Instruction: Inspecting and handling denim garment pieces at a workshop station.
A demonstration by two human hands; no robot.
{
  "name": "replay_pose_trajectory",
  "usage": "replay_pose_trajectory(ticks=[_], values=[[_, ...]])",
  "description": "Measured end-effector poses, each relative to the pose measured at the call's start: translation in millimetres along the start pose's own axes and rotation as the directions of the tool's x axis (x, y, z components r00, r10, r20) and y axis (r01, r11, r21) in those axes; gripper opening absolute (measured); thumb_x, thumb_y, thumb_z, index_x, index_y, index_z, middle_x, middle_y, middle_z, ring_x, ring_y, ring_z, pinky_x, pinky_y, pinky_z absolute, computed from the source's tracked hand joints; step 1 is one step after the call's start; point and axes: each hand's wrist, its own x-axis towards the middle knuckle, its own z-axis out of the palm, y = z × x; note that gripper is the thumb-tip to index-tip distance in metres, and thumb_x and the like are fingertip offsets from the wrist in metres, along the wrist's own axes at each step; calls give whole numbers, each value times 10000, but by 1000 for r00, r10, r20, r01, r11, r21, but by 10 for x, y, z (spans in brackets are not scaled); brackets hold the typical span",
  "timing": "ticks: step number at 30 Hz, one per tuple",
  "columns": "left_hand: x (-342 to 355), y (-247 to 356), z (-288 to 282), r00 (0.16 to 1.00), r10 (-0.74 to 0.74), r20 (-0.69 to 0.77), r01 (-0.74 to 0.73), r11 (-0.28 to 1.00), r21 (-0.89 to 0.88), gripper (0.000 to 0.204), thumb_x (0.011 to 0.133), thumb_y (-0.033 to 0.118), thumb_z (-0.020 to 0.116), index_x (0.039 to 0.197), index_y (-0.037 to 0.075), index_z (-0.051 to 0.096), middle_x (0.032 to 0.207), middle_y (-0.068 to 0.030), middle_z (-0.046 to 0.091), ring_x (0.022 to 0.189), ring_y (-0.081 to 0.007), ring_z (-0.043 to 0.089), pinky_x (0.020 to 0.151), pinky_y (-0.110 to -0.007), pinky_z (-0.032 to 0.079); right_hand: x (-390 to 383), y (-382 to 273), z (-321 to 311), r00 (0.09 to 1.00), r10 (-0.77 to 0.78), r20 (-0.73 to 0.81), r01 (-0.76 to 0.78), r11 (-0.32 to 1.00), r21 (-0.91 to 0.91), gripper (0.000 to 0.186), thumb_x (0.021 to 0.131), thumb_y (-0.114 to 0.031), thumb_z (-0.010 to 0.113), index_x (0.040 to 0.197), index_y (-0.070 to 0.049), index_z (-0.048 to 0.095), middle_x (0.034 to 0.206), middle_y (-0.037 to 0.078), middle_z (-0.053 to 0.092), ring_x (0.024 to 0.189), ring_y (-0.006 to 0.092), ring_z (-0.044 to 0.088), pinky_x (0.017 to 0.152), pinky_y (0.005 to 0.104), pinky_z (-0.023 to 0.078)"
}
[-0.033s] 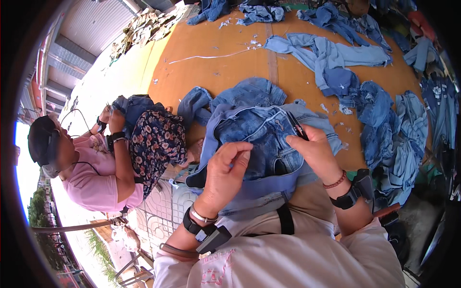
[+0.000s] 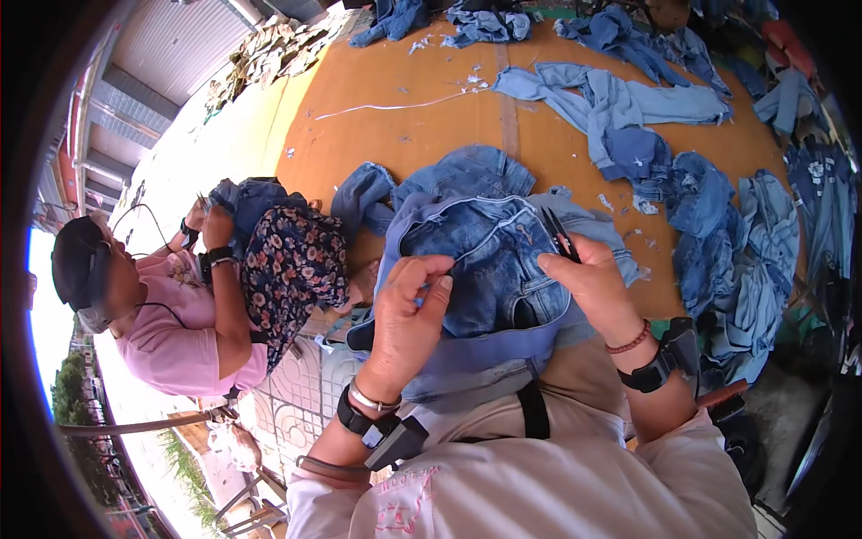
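Observation:
A pair of blue jeans lies across my lap with the waist spread wide, showing the inside and the pockets. Over the left part of the waist opening is my left hand, thumb and forefinger drawn close together; whatever sits between them is too small to make out. My right hand, at the right edge of the waistband, grips black thread snips whose two pointed blades stand slightly apart and point away from me.
An orange-brown ground sheet spreads ahead, scattered with scraps. Light blue jeans lie far right, and a denim heap sits on my right. To my left a person in pink handles dark denim.
My left hand has shifted a little to the left, away from the middle of the waist opening. The snips' blades have moved slightly and look a bit wider apart.

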Motion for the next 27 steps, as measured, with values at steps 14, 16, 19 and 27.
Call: replay_pose_trajectory(ticks=[14, 16, 19, 27], values=[[-43, -198, -100, 944, -106, -313, 80, 992, -97, 350, 769, 8, 644, 1089, 10, 501, 1078, -98, 504, 938, -169, 543, 736, -256, 475, -333, -88, -250, 999, 35, -33, -24, 956, 291, 104, 796, -39, 662, 896, -54, 636, 752, -53, 584, 654, 28, 494, 608, 189, 418], [-233, -167, -21, 968, -151, -201, 111, 974, -195, 208, 824, 95, 637, 983, 6, 536, 826, -65, 580, 696, -135, 570, 590, -252, 470, -326, -11, -293, 999, 37, -19, -27, 928, 372, 117, 795, -9, 645, 908, -38, 637, 840, -3, 638, 724, 63, 574, 690, 215, 460], [-325, -136, 5, 948, -310, -73, 314, 948, 52, 296, 828, 199, 658, 978, -29, 544, 746, -98, 601, 698, -127, 574, 605, -266, 475, -330, 53, -310, 1000, 9, -24, 1, 932, 361, 116, 797, -10, 638, 911, -34, 635, 856, 9, 643, 736, 69, 580, 697, 218, 462], [-185, -352, 286, 861, -464, 209, 493, 659, -567, 226, 851, 114, 640, 1014, -20, 559, 883, -26, 611, 777, -83, 553, 686, -226, 461, -326, -193, -187, 987, -79, -139, 71, 995, -66, 101, 813, -49, 654, 902, -37, 607, 681, -67, 521, 605, 20, 445, 558, 173, 366]])
